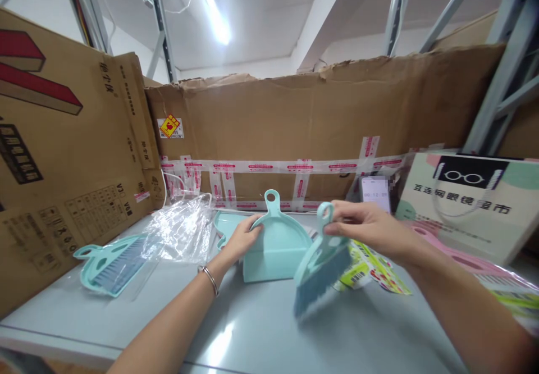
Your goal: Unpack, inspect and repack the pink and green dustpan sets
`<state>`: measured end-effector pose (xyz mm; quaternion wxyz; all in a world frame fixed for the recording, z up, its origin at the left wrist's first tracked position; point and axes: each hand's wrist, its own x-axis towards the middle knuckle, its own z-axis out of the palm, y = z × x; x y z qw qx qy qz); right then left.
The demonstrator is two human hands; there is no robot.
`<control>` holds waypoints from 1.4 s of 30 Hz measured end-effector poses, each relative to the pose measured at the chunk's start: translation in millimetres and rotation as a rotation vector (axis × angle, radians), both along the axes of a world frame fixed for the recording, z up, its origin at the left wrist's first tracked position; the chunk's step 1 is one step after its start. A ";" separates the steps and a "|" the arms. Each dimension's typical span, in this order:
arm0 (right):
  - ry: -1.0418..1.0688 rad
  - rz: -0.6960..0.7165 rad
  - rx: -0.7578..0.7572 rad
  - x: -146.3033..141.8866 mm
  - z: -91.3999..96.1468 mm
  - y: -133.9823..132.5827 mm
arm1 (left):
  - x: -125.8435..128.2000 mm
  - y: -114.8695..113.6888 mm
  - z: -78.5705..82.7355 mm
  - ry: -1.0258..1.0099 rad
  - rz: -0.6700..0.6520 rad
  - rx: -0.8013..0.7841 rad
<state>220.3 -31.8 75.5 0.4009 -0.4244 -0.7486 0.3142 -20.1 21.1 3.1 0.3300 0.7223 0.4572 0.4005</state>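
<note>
Left hand [242,239] clamped on dustpan [275,256], right hand [366,225] on brush [320,273]; bag [455,222] reads "互连网眼镜超市", carton [80,155] "V3".

The left arm [177,312], bare, slants up from the lower edge toward the middle, ending in the left hand [243,236], its fingers bent in a grip. The right arm [458,301], also bare, slants in from the lower right. The right hand [366,222] points inward, its fingers [343,208] closed in a pinch. The hands are apart.
</note>
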 end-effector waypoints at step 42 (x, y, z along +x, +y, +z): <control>0.266 -0.126 -0.178 6.1 -64.1 68.9 | 10.2 -6.0 -1.8 -0.077 -0.069 0.104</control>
